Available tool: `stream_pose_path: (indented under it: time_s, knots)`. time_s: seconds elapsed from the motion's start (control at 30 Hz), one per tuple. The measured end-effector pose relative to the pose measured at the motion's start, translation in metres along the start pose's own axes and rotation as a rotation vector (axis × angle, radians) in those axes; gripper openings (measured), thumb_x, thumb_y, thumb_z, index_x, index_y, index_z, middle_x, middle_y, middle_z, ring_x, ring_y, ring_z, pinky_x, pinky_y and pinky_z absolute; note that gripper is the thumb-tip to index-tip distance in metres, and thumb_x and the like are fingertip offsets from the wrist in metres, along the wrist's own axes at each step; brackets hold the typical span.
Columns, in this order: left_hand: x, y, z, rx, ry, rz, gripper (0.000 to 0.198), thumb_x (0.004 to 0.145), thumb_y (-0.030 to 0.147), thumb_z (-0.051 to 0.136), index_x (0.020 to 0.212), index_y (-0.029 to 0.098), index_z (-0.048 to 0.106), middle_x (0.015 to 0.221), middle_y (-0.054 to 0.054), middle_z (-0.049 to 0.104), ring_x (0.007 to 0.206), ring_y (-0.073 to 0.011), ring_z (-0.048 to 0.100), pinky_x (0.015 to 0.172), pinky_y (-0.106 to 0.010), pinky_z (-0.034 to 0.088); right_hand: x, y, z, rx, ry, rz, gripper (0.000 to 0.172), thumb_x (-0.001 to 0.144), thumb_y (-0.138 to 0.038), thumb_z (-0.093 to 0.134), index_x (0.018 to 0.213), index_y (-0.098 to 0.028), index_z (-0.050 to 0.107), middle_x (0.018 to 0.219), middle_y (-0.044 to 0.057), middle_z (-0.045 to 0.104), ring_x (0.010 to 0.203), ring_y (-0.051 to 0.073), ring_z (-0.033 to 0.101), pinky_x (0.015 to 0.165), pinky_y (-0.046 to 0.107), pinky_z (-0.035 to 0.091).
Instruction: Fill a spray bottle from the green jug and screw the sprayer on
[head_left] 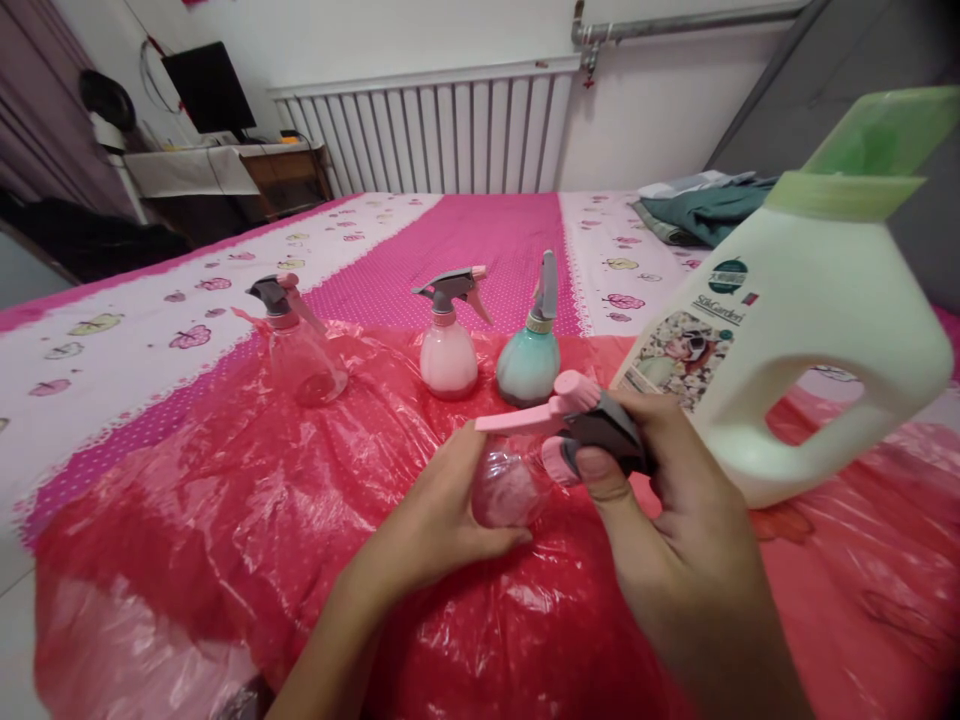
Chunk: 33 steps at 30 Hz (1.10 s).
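Note:
My left hand (442, 510) is wrapped round the clear pinkish body of a spray bottle (510, 485), which is tilted over to the right. The bottle's grey and pink trigger head (600, 425) is gripped between the thumb and fingers of my right hand (675, 500). Beyond my hands stand a pink-filled spray bottle (448, 355) and a teal spray bottle (529, 362), both upright. Farther left is a clear pink spray bottle (304, 350). Close by my right hand rises a large pale detergent jug (810, 310) with a green cap.
A crinkled red plastic sheet (225, 530) covers the front of the bed, over a pink and white patterned bedsheet (495, 240). Folded clothes (697, 210) lie at the back right. Behind are a white radiator (427, 135) and a desk with a monitor (210, 90).

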<state>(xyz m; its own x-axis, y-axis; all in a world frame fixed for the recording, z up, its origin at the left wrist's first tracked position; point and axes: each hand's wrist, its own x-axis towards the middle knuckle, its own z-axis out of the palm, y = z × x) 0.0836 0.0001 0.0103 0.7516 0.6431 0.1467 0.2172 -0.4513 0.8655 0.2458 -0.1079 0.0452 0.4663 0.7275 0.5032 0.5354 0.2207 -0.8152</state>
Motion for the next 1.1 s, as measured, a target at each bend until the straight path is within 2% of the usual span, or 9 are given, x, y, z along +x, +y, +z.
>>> stream_pose_path:
  time_s: [0.13,0.2,0.33,0.47,0.6,0.77,0.87,1.0,1.1]
  knots:
    - [0.0002,0.0009,-0.0003,0.006,0.004,0.022,0.085,0.082,0.024,0.088,0.156,0.033,0.047,0.163,-0.009,0.054,0.157,-0.0400,0.046,0.131,-0.062,0.036,-0.0001,0.0008,-0.0009,-0.016,0.035,0.014,0.015,0.108,-0.033,0.061,0.120,-0.038,0.069,0.122,-0.004,0.077,0.105,0.018,0.074,0.088,0.034,0.056]
    - [0.0001,0.0015,-0.0004,0.011,0.001,0.011,0.083,0.082,0.024,0.088,0.154,0.032,0.047,0.162,-0.010,0.056,0.155,-0.0398,0.048,0.130,-0.062,0.038,-0.0001,0.0014,-0.0018,-0.017,0.030,0.017,0.015,0.108,-0.034,0.061,0.120,-0.037,0.068,0.127,-0.003,0.077,0.108,0.019,0.074,0.087,0.034,0.057]
    - [-0.0001,0.0011,-0.0004,0.015,-0.008,-0.012,0.080,0.080,0.022,0.088,0.151,0.030,0.050,0.158,-0.011,0.057,0.151,-0.0398,0.051,0.128,-0.063,0.039,-0.0001,0.0022,-0.0016,0.017,0.066,0.023,0.012,0.107,-0.034,0.062,0.118,-0.034,0.068,0.122,-0.001,0.077,0.109,0.020,0.074,0.085,0.034,0.058]
    - [-0.0001,-0.0007,-0.0002,0.002,-0.008,0.016,0.083,0.082,0.022,0.088,0.153,0.032,0.048,0.161,-0.010,0.055,0.154,-0.0385,0.049,0.131,-0.062,0.037,-0.0001,0.0019,-0.0007,0.012,0.038,0.039,0.013,0.108,-0.034,0.062,0.118,-0.034,0.069,0.129,0.001,0.074,0.114,0.022,0.072,0.082,0.034,0.057]
    - [-0.0004,-0.0012,0.0001,-0.003,-0.005,0.010,0.080,0.081,0.022,0.088,0.151,0.031,0.050,0.159,-0.011,0.056,0.153,-0.0398,0.049,0.131,-0.064,0.037,0.0001,0.0020,-0.0024,0.008,0.064,0.014,0.012,0.107,-0.031,0.063,0.117,-0.036,0.068,0.122,-0.003,0.075,0.111,0.019,0.072,0.085,0.032,0.056]
    - [-0.0009,0.0014,0.0003,-0.011,0.009,0.006,0.081,0.082,0.023,0.087,0.153,0.032,0.049,0.160,-0.011,0.057,0.153,-0.0408,0.050,0.130,-0.067,0.037,0.0001,0.0034,-0.0044,-0.027,0.052,0.005,0.013,0.107,-0.033,0.063,0.118,-0.037,0.067,0.118,-0.005,0.076,0.103,0.015,0.072,0.079,0.029,0.053]
    - [-0.0007,0.0017,-0.0001,0.013,0.002,-0.001,0.082,0.082,0.025,0.088,0.153,0.031,0.048,0.160,-0.012,0.056,0.152,-0.0411,0.050,0.130,-0.066,0.037,-0.0003,0.0036,-0.0040,-0.017,0.091,-0.007,0.013,0.107,-0.033,0.064,0.119,-0.038,0.066,0.109,-0.007,0.075,0.101,0.014,0.071,0.083,0.028,0.052]
    - [-0.0013,-0.0007,-0.0005,0.015,0.001,0.013,0.086,0.082,0.026,0.089,0.156,0.033,0.046,0.163,-0.011,0.054,0.155,-0.0407,0.047,0.131,-0.064,0.037,-0.0008,0.0020,-0.0025,-0.007,0.026,0.039,0.011,0.107,-0.032,0.062,0.117,-0.036,0.067,0.116,-0.004,0.075,0.109,0.018,0.070,0.086,0.033,0.052]
    - [-0.0024,-0.0022,-0.0005,0.012,0.014,-0.006,0.083,0.083,0.029,0.089,0.155,0.034,0.048,0.160,-0.010,0.056,0.153,-0.0415,0.050,0.129,-0.065,0.039,-0.0011,0.0019,-0.0018,0.013,0.060,0.022,0.014,0.107,-0.032,0.061,0.120,-0.036,0.066,0.117,-0.004,0.076,0.108,0.019,0.071,0.088,0.034,0.053]
